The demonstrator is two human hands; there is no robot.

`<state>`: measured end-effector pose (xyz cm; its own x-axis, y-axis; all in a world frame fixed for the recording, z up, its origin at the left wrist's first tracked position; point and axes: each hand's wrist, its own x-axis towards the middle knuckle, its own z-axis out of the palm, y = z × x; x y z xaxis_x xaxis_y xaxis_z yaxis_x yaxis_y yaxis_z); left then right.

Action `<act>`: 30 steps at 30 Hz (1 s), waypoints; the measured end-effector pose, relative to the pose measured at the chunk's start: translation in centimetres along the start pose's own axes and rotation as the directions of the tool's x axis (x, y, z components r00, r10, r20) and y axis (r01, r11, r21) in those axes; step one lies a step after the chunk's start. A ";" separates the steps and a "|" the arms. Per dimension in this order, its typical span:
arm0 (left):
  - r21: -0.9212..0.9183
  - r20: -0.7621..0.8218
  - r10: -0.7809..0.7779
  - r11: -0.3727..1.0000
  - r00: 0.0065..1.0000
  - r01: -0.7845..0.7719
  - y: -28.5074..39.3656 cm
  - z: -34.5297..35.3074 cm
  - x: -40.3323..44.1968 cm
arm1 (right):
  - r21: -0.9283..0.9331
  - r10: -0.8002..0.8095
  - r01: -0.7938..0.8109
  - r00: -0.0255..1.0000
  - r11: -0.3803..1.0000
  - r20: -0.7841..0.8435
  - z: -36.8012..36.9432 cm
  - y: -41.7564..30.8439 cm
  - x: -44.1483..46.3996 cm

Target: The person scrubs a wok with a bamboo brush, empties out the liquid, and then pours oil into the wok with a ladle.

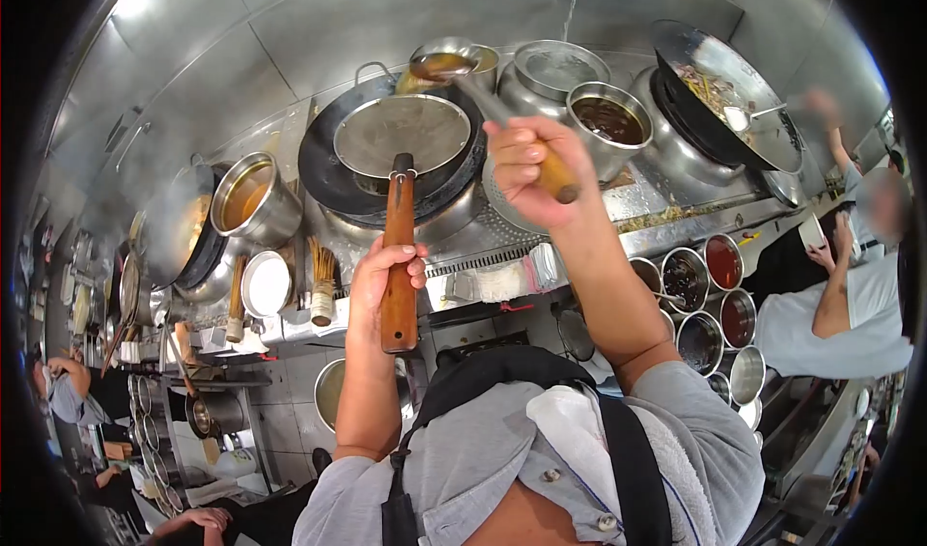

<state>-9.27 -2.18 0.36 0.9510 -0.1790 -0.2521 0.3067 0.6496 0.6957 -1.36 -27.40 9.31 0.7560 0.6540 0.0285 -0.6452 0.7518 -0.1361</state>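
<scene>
My left hand [372,278] is wrapped round the flat wooden handle [400,300] of a round mesh strainer [406,131]. The strainer rests on or just above a dark wok [323,155]; I cannot tell which. In my right hand [547,165] is the wooden grip of a metal ladle [445,65], raised and slightly blurred. Brown liquid shows in its bowl, beyond the strainer's far rim and in front of a small pot [488,63]. A steel pot of dark brown liquid [608,119] stands right behind my right hand.
Water runs into a lidded-looking round vessel [562,68]. A tilted wok [715,97] holds food and a ladle. Left are a broth pot [244,194], a white bowl [266,283] and a bamboo brush [322,280]. Several sauce containers [697,341] and a co-worker [830,324] are right.
</scene>
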 end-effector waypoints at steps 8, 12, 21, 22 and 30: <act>-0.066 -0.009 0.023 0.998 1.000 -0.024 0.0 -0.2 -1.0 | -0.767 -0.099 -0.227 0.930 0.600 -0.353 -6.2 2.7 2.0; -0.146 -0.011 0.011 0.989 1.000 -0.013 -0.1 -0.8 -1.0 | -0.947 -0.218 -0.262 0.929 0.185 -0.300 -9.5 0.8 -1.3; -0.141 0.060 -0.075 0.987 0.995 0.083 0.4 -1.6 -0.3 | -0.840 -0.717 -0.450 0.688 -0.304 -0.109 -12.2 -7.9 -15.0; -0.154 0.058 -0.055 0.986 0.997 0.064 0.2 -1.8 0.0 | -0.731 -0.768 -0.553 0.637 -0.400 -0.062 -11.2 -8.0 -16.1; -0.155 0.113 -0.084 0.983 0.990 0.101 0.4 -2.1 0.7 | -0.826 -0.657 -0.103 0.555 0.554 -0.510 -11.6 -12.8 -14.9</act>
<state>-8.57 -0.54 -0.97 0.9202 -0.3156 -0.2317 0.3915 0.7348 0.5539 -3.10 -47.72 -0.92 0.8998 -0.1742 -0.4001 -0.3444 0.2796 -0.8962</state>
